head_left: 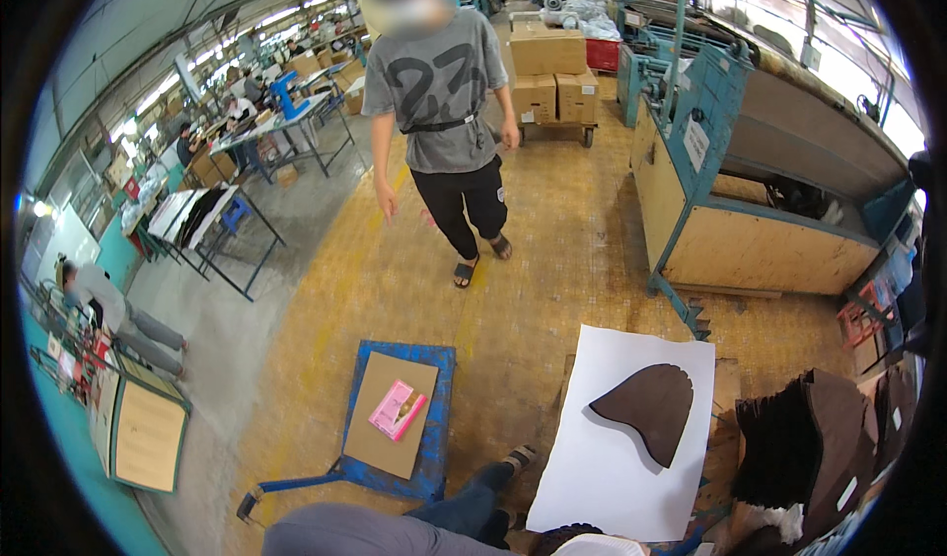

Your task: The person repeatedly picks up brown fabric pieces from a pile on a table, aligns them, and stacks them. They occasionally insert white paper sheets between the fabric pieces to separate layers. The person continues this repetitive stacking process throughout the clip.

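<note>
Neither of my hands shows in the head view. A dark brown cut piece (651,413), curved with a notched edge, rests flat on a large white sheet (582,487) low and right of the middle. Right of the sheet lie stacks of similar dark brown pieces (824,447), some with small white labels. Along the lower edge stretches grey cloth (365,534), beside a leg in blue jeans (464,502) and a sandalled foot; I cannot tell whose they are. Nothing is seen touching the brown piece.
A person (449,102) in a grey T-shirt stands ahead on the yellow floor. A blue platform cart (446,388) carries cardboard (409,457) and a pink box (397,410). A large teal-framed machine (769,250) stands right; cartons (547,53) sit on a trolley behind.
</note>
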Demonstrator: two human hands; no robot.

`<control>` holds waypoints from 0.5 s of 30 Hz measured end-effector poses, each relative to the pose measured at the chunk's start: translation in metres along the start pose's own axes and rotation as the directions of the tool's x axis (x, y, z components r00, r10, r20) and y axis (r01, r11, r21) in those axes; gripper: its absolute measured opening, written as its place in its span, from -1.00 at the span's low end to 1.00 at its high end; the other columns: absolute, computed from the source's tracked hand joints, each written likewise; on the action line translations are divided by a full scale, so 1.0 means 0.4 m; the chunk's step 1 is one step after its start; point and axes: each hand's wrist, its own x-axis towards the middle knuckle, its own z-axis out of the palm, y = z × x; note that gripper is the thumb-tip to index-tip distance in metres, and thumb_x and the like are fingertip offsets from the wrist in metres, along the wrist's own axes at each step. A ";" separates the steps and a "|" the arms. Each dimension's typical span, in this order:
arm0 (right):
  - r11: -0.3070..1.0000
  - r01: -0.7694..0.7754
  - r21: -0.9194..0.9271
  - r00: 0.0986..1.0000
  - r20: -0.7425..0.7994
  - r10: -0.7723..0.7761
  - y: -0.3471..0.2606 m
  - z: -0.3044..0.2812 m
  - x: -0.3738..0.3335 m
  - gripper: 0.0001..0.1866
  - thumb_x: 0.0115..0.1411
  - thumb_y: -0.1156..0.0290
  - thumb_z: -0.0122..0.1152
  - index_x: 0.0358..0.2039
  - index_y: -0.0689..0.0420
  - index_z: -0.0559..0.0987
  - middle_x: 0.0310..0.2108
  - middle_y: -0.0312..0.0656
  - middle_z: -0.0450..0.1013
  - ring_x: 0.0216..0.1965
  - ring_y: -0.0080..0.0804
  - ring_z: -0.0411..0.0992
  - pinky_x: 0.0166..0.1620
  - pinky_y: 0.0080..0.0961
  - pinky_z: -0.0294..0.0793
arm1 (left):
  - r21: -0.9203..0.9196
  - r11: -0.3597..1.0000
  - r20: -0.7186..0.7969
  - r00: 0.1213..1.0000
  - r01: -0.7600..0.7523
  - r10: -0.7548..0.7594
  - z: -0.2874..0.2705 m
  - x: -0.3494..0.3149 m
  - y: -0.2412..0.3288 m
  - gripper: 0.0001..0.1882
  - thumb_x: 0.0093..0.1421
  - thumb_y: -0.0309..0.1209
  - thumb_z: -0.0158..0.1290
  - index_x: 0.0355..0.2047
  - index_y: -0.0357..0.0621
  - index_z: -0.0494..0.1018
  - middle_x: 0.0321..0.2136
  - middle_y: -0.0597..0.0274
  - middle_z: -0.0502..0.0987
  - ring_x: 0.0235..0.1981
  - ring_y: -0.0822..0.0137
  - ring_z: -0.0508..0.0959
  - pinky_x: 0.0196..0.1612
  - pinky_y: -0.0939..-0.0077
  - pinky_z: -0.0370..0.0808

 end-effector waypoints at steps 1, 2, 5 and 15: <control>1.000 0.004 0.022 0.999 -0.034 -0.004 0.005 -0.003 -0.012 -0.14 -0.14 -0.21 0.26 0.14 0.00 0.39 0.15 -0.14 0.31 0.17 -0.21 0.26 0.19 -0.27 0.22 | -0.015 1.000 0.022 1.000 -0.005 0.005 0.019 0.010 -0.004 -0.06 -0.12 -0.16 0.35 0.19 -0.10 0.06 0.04 0.15 0.14 0.06 0.28 0.16 0.01 0.38 0.21; 0.998 0.035 0.046 0.998 -0.055 -0.033 -0.003 -0.002 -0.019 -0.15 -0.13 -0.20 0.25 0.15 0.01 0.38 0.16 -0.14 0.30 0.17 -0.21 0.26 0.19 -0.27 0.21 | -0.035 0.999 0.025 1.000 -0.002 0.003 0.016 0.009 -0.026 -0.03 -0.12 -0.19 0.36 0.21 -0.09 0.04 0.09 0.14 0.12 0.11 0.26 0.15 0.05 0.38 0.20; 0.986 0.105 0.128 0.987 -0.134 -0.088 -0.021 0.016 -0.047 -0.16 -0.09 -0.17 0.23 0.16 0.02 0.36 0.17 -0.14 0.28 0.19 -0.22 0.23 0.21 -0.27 0.19 | -0.051 0.998 0.002 0.999 -0.049 0.049 0.017 -0.028 -0.062 0.05 -0.12 -0.28 0.37 0.29 -0.08 -0.03 0.24 0.13 0.06 0.26 0.21 0.11 0.18 0.36 0.19; 0.801 0.277 0.531 0.864 -0.503 0.034 0.085 0.053 -0.335 -0.22 0.02 -0.09 0.14 0.19 0.06 0.28 0.22 -0.15 0.20 0.22 -0.25 0.16 0.24 -0.28 0.11 | -0.365 0.863 0.539 0.677 -0.349 0.502 0.334 -0.300 0.122 -0.02 0.17 -0.21 0.14 0.36 0.09 -0.33 0.26 0.33 0.12 0.25 0.52 0.07 0.24 0.55 0.06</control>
